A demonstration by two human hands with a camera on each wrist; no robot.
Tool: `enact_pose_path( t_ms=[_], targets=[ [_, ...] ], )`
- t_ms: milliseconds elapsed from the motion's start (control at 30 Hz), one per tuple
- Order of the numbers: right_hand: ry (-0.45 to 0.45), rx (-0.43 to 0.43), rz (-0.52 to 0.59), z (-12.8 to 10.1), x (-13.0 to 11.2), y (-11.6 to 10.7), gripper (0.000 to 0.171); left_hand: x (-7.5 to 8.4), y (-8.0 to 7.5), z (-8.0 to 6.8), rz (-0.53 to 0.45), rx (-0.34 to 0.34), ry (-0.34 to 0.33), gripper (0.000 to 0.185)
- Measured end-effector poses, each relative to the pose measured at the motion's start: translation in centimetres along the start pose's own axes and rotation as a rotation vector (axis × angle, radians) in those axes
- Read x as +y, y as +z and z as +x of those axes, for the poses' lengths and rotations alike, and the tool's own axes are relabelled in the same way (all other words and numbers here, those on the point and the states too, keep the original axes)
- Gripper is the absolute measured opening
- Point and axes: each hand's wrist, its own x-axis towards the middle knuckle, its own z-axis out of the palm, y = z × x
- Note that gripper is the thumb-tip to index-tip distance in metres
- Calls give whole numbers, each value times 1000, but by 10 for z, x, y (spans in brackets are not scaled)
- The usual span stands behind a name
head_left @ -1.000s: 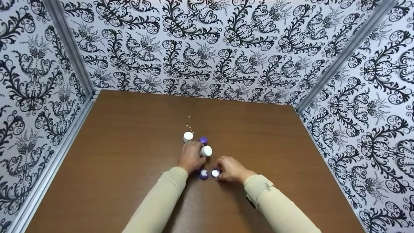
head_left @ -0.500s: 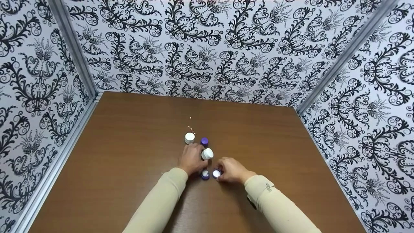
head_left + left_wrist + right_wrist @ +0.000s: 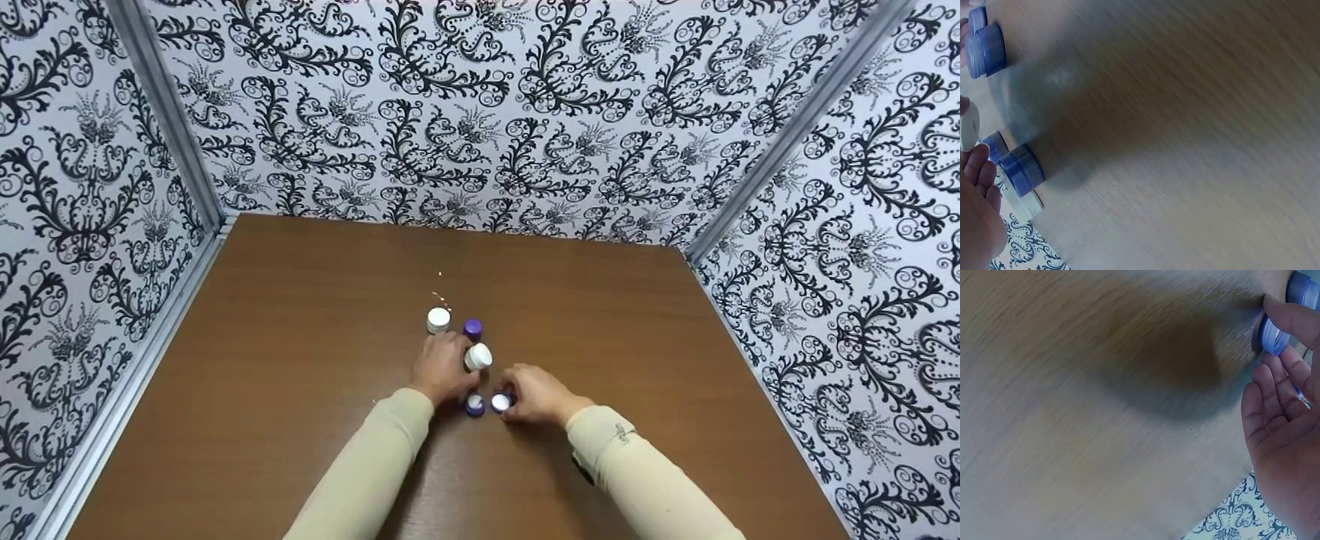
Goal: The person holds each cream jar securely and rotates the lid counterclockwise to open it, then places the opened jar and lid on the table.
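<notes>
My left hand [image 3: 442, 367] grips a white-capped container [image 3: 478, 356], tilted, its cap toward the right; the fingers hide most of its body. In the left wrist view its round white end [image 3: 969, 126] shows between thumb and fingers. My right hand [image 3: 536, 394] pinches a purple lid [image 3: 500, 403] with a white inside, low over the table. Just left of this lid stands an uncapped purple jar [image 3: 475, 406], whose threaded neck shows in the left wrist view. Beyond the left hand are a purple-topped jar [image 3: 472, 328] and an upright white-capped container [image 3: 439, 320].
The brown wooden table [image 3: 600, 322] is enclosed by patterned walls [image 3: 465, 112] at the back and both sides. Small pale specks [image 3: 440, 297] lie behind the upright white-capped container. Grey metal profiles [image 3: 169, 120] run along the wall corners.
The container in my left hand tips a little more to the right than a second ago. My right hand keeps its hold on the purple lid, almost still.
</notes>
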Motion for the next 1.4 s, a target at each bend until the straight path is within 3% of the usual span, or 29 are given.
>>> enact_pose_path(
  t_ms=[333,500,700,1067,1400],
  targets=[
    [10,12,53,-4,2,-7,35,0,0,0,21,21,20,33],
    [30,122,124,0,1,-16,25,1,-1,0,41,33,29,34],
    [83,222,197,14,-3,-18,27,5,-2,1,42,33,43,33],
    [128,221,339,25,-10,-14,26,13,-2,2,89,-2,74,35],
    [143,229,396,25,-10,-14,25,17,-6,-2,124,42,121,37]
  ],
)
